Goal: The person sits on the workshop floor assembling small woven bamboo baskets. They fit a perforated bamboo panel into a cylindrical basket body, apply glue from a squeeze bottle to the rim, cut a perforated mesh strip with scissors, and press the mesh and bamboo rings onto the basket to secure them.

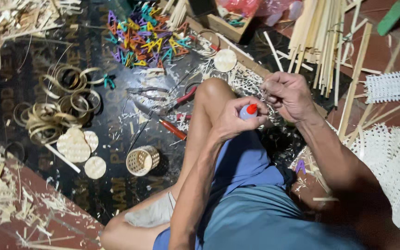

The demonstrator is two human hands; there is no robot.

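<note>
red-capped glue bottle in hand, fine work at the fingertips

red marked the nozzle cap of a small white glue bottle [247, 111], which sat in the left hand [231, 121] with the fingers closed around its body, above the raised knee. the right hand [289, 95] was held just beside it, fingertips pinched together on something too small to identify. judged step: gluing a small bamboo piece, with the cap apparently on the bottle. the next move would call for a steady pinch and a controlled squeeze, nozzle brought close to the pinched part.

the bottle looked small, smooth and plastic, with its lower part hidden by the fingers.

on the dark mat [98, 115] lay a small woven basket [142, 160] near its lower edge, woven discs [74, 146] towards the left, coiled strips [65, 99] above them and coloured clips [146, 32] at the top edge. bamboo slats [320, 32] lay at the upper right.
</note>
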